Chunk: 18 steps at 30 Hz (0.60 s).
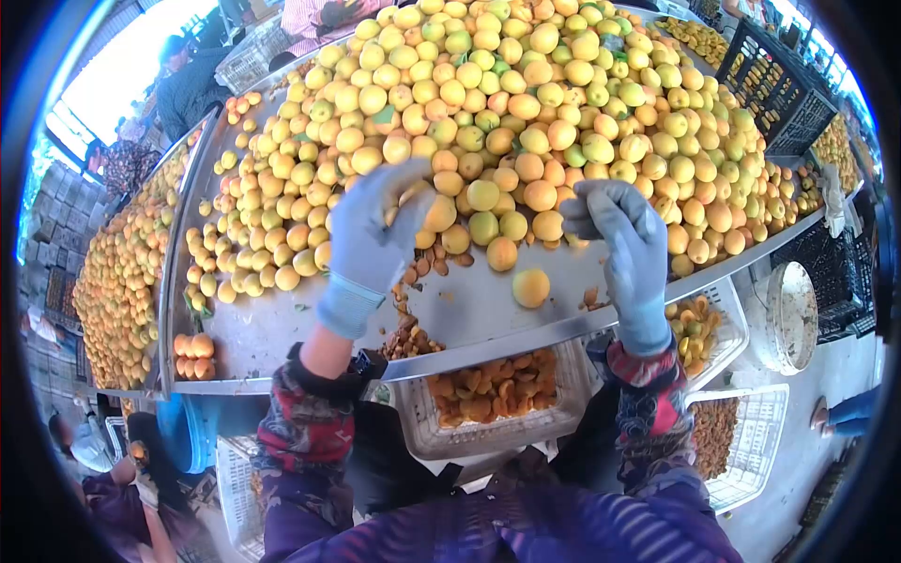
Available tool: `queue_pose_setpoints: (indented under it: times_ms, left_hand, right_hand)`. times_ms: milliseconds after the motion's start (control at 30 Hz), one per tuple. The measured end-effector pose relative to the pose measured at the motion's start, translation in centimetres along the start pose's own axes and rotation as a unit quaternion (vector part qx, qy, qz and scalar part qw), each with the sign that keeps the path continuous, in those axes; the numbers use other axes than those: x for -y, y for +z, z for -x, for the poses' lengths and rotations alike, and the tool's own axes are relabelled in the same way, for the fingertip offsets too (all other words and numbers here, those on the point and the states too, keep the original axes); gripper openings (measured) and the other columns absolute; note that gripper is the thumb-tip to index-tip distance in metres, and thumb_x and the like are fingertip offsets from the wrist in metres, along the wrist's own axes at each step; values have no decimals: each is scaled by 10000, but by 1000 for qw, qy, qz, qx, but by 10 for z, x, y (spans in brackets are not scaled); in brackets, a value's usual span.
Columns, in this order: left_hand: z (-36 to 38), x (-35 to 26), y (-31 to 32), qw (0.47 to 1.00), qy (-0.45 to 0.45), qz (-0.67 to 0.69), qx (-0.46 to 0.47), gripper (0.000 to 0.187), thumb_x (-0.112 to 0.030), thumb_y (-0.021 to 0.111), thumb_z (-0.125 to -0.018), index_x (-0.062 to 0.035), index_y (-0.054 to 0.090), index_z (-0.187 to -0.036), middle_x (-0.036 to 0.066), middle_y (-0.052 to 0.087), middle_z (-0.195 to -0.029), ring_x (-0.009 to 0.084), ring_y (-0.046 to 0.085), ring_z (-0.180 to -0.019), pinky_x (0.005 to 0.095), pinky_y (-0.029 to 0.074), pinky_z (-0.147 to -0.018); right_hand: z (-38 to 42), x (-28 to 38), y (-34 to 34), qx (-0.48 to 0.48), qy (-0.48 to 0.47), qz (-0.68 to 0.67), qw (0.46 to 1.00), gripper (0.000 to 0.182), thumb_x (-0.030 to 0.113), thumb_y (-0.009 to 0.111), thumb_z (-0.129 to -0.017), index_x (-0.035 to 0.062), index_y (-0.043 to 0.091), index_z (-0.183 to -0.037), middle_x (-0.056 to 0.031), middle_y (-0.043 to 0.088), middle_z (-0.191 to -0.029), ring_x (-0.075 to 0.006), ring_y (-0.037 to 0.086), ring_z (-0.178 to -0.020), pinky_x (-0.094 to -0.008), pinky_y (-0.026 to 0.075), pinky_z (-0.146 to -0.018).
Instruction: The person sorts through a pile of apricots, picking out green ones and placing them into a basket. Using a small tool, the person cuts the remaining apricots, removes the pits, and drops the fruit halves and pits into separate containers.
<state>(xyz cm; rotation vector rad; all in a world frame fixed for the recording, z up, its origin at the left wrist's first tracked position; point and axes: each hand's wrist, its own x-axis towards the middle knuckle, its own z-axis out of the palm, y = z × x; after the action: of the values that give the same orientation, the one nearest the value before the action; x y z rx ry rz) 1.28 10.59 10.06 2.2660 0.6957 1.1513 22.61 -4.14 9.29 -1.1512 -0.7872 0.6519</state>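
Observation:
A large heap of yellow-orange fruit [450,103] covers the metal table [460,314]. My left hand [375,239], in a pale blue-grey glove, is at the near edge of the heap, its thumb and fingers curved apart around a yellow fruit [438,214]. My right hand [624,239], gloved the same way, is over the heap's near right side with its fingers bent inward; what they hold, if anything, is hidden. Between the hands a single fruit [531,288] lies on the bare metal. Brown pits [408,340] are scattered near my left wrist.
Below the table edge, a crate [563,413] holds split orange fruit. White crates [765,422] and a round white bucket [791,317] stand at the right. Black crates [774,89] are at the back right. Another person [127,488] is at the lower left; others are beyond the table.

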Motion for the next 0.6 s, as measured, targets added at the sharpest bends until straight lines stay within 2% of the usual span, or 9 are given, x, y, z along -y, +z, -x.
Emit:
queue_pose_setpoints:
  times_ms: [100, 167, 200, 233, 300, 367, 433, 467, 600]
  left_hand:
    - [15, 40, 13, 995, -3, -97, 25, 243, -95, 668, -798, -68, 647, -1039, 125, 670, -936, 259, 644, -875, 334, 496, -785]
    - [15, 67, 1, 982, -49, -177, 34, 242, -106, 665, -802, -66, 646, -1040, 121, 671, -920, 249, 646, -838, 332, 507, -751]
    - [16, 81, -7, 989, -93, -114, 21, 255, -113, 669, -807, -69, 646, -1057, 125, 668, -896, 243, 648, -800, 328, 512, -716]
    - [16, 93, -16, 988, -93, -118, 21, 255, -113, 669, -807, -69, 646, -1057, 125, 668, -896, 243, 648, -800, 328, 512, -716]
    - [9, 99, -24, 980, -174, -92, 44, 271, -62, 644, -854, -17, 631, -1121, 60, 675, -935, 102, 616, -858, 243, 491, -768]
    - [3, 91, -16, 970, -212, -90, 79, 314, -124, 645, -866, -39, 615, -1167, 87, 671, -993, 148, 627, -912, 275, 496, -816]
    - [-2, 96, 3, 966, -70, -200, 151, 374, -213, 650, -870, -60, 593, -1207, 126, 649, -1067, 234, 627, -957, 325, 490, -864]
    - [-6, 87, 13, 948, -104, -224, 201, 460, -317, 655, -864, -77, 564, -1245, 145, 598, -1161, 294, 585, -1044, 353, 470, -909]
    - [-10, 110, 42, 933, -146, -191, 268, 519, -417, 642, -868, -74, 549, -1247, 119, 533, -1237, 271, 514, -1145, 336, 434, -947]
  right_hand:
    - [18, 21, -4, 45, -23, 7, 999, 225, 90, 591, -895, -65, 598, -1058, -88, 671, -894, -124, 626, -799, -235, 500, -715]
    - [18, 26, -16, -41, -131, 162, 977, 199, 81, 588, -881, -5, 619, -1058, -88, 670, -846, -135, 630, -764, -234, 499, -702]
    - [12, 21, -28, -39, -130, 157, 978, 199, 81, 588, -881, -5, 619, -1058, -88, 670, -846, -135, 630, -764, -234, 499, -702]
    - [3, 12, -45, -22, -104, 312, 944, 185, 98, 603, -868, 29, 621, -1039, -91, 662, -845, -170, 639, -778, -266, 507, -702]
    - [-5, -12, -71, -5, -75, 461, 884, 173, 116, 618, -854, 63, 623, -1019, -94, 653, -844, -205, 648, -792, -297, 514, -703]
    - [-6, -41, -86, 75, 12, 781, 620, 177, 162, 650, -823, 97, 604, -981, -112, 607, -940, -279, 645, -857, -384, 518, -719]
    - [-2, -51, -92, 68, 37, 781, 619, 204, 193, 664, -814, 95, 596, -980, -116, 581, -992, -289, 638, -882, -416, 515, -726]
    - [-2, -53, -94, 60, 57, 783, 617, 236, 224, 678, -805, 93, 588, -979, -120, 554, -1044, -300, 631, -907, -449, 511, -732]
    - [-4, -59, -96, 87, 73, 783, 612, 237, 239, 686, -797, 109, 610, -980, -117, 545, -1066, -282, 629, -937, -437, 518, -733]
